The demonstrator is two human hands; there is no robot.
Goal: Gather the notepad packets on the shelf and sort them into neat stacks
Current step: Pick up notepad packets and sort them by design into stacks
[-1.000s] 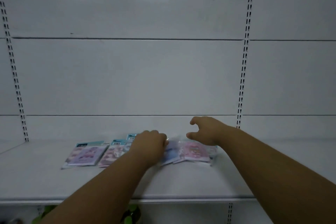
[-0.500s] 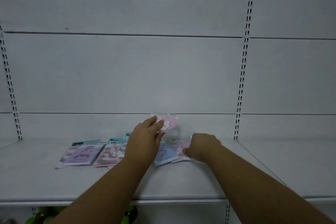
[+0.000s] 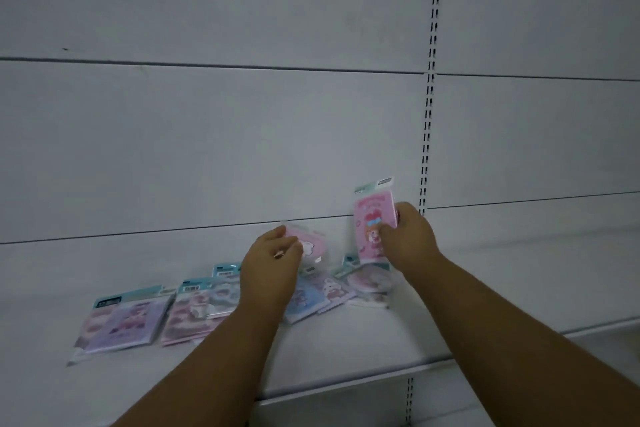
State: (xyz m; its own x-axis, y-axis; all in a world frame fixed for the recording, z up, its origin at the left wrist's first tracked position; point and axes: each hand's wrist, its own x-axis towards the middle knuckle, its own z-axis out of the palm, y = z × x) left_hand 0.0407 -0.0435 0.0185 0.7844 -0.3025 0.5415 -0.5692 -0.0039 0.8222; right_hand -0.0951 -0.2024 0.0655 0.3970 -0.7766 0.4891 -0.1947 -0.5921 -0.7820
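My left hand (image 3: 272,262) grips a round pink notepad packet (image 3: 313,245), lifted off the white shelf (image 3: 346,340). My right hand (image 3: 410,236) holds a rectangular pink packet (image 3: 371,218) upright above the pile. Below my hands lie a blue packet (image 3: 304,300) and a round pink packet (image 3: 370,282), overlapping. Further left rest a purple packet (image 3: 119,321) and a pink packet (image 3: 194,315), flat on the shelf. A teal-topped packet (image 3: 225,270) peeks out behind my left wrist.
The white back panel (image 3: 242,132) rises right behind the packets. A slotted upright (image 3: 429,97) runs down the wall at the right. The shelf's front edge (image 3: 346,386) crosses under my forearms, with bare shelf surface to the right.
My right hand took a rectangular pink packet from the pile and raised it upright. My left hand keeps the round pink packet lifted. The view shifted left.
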